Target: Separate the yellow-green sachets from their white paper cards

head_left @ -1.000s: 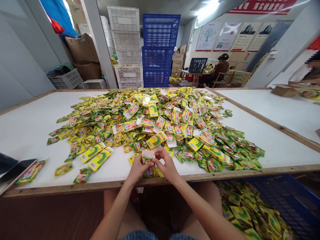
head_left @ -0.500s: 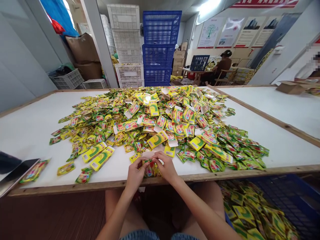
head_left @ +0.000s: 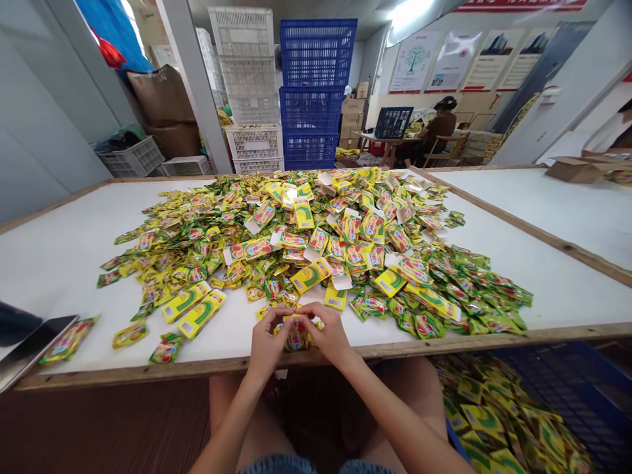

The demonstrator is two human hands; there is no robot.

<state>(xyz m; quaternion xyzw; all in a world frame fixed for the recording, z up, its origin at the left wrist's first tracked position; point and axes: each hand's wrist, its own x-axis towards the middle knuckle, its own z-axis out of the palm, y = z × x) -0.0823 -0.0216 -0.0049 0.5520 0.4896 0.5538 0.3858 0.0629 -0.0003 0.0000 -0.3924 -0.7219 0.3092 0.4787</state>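
L. hand (head_left: 266, 339) & r. hand (head_left: 332, 332) curled, thumbs nr. fingertips, both pinching top of printed candy carton (head_left: 297, 330) btwn them, at worktop's (head_left: 237, 337) front edge. Flap hidden by fingers. Best: even thumb pressure, don't crush card.

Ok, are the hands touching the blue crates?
No, the left hand and right hand are together at the front of the table; the blue crates stand beyond it.
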